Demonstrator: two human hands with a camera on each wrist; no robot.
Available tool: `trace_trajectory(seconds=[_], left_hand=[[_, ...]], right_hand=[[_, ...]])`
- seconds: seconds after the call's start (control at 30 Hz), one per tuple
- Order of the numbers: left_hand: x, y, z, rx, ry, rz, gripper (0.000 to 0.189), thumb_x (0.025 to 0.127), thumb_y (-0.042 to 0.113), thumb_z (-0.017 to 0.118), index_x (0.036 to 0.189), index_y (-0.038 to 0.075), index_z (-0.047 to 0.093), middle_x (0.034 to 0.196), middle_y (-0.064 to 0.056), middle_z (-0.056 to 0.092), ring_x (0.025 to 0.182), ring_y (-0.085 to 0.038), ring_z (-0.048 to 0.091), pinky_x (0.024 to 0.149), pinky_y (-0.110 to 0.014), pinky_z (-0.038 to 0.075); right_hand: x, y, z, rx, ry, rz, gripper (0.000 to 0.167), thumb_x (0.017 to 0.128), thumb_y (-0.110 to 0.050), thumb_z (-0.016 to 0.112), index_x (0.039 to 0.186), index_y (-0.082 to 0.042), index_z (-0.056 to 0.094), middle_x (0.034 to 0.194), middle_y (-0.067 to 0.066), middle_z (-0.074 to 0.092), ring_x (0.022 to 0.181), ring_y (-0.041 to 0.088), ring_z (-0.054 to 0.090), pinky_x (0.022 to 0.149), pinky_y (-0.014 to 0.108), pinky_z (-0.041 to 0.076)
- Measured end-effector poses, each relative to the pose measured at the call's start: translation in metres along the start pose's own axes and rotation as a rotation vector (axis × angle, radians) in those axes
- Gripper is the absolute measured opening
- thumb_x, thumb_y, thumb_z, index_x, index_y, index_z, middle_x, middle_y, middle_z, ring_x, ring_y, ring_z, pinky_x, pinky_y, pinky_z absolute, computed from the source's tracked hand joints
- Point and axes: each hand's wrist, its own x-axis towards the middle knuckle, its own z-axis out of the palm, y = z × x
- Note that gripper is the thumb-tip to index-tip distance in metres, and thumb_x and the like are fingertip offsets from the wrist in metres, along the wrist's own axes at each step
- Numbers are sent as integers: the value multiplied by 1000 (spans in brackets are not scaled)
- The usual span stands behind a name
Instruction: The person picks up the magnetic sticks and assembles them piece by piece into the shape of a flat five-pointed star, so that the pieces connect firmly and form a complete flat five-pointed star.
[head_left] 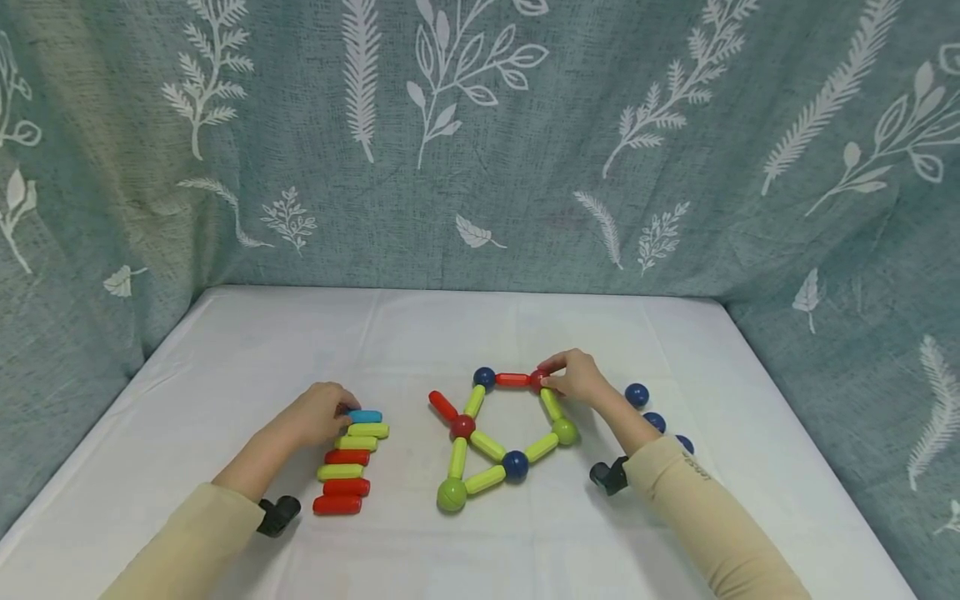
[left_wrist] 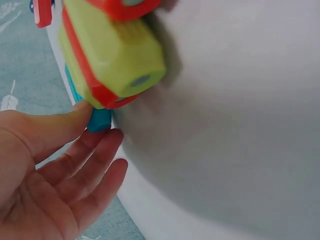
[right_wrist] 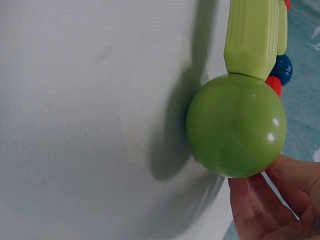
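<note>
My left hand pinches the left end of a blue rod, the farthest in a column of loose rods. In the left wrist view the thumb and fingertips meet at that blue rod, partly hidden behind a yellow-green rod. The right hand pinches a red ball at the far right corner of a joined ball-and-rod shape. From this ball a red rod runs to a blue ball, and a yellow-green rod runs to a green ball.
The shape continues through a near blue ball, a left red ball and a large green ball. A red rod juts from its left. Loose blue balls lie by the right forearm. A curtain hangs behind the table.
</note>
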Motion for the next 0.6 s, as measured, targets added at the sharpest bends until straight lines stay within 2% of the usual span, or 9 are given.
trace_trajectory(seconds=[0.2,0.4,0.6], left_hand=[[12,9,-4,-39,48,-17,16,83,-1,61,98,-7,64,89,-14,60,80,-24,55,77,-41,50],[36,28,-5,-87,64,-16,15,85,1,60,97,-6,64,90,-14,61,81,-24,54,75,-38,49],[58,47,0,-82,55,8,14,85,2,61,96,-6,65,90,-14,62,83,-24,55,76,-37,48]], right_hand=[[1,0,0,3,-8,0,28,85,-6,63,112,-2,64,112,15,61,78,17,57,66,24,51],[1,1,-2,-2,-6,-6,26,85,-6,63,111,-2,65,110,15,61,75,17,56,63,23,50],[1,0,-1,5,-6,-10,26,85,-5,63,111,-1,64,110,16,61,74,17,56,62,23,50]])
